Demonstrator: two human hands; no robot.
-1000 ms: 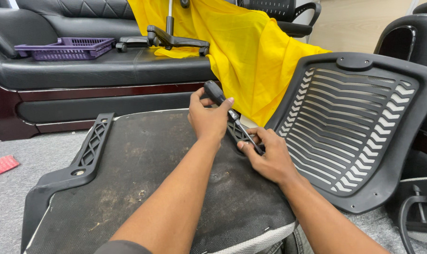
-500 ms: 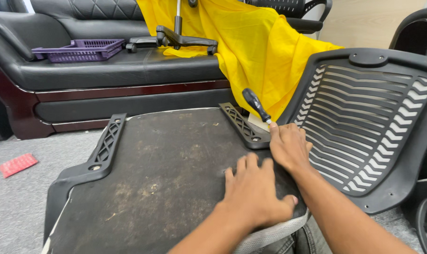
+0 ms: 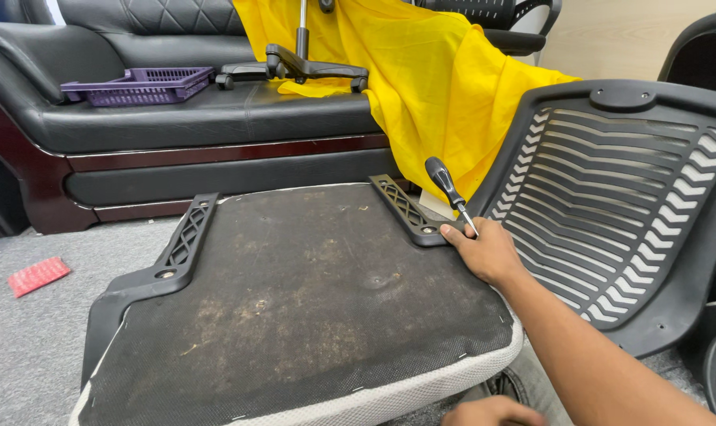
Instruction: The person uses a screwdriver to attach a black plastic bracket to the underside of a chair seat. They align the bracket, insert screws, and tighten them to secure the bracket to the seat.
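Note:
An upturned chair seat [image 3: 295, 315] with a dark, stained underside fills the middle of the view. Black armrest brackets are fixed along its left side [image 3: 186, 241] and its right side [image 3: 405, 209]. My right hand [image 3: 488, 254] rests at the near end of the right bracket. It grips the shaft of a black-handled screwdriver [image 3: 443, 180], whose handle sticks up and away from me. Only the knuckles of my left hand [image 3: 492, 412] show at the bottom edge, below the seat's front rim. What its fingers are doing is hidden.
A black slatted chair backrest [image 3: 611, 213] leans at the right. Behind stands a black leather sofa [image 3: 176, 118] carrying a purple basket [image 3: 141, 85], a chair base with castors [image 3: 295, 67] and a yellow cloth [image 3: 421, 87]. A red flat piece [image 3: 38, 274] lies on the grey carpet.
My left hand left the seat's underside, where it lay flat, and dropped to the bottom edge. The right hand stays at the right bracket with the screwdriver. The view moved closer.

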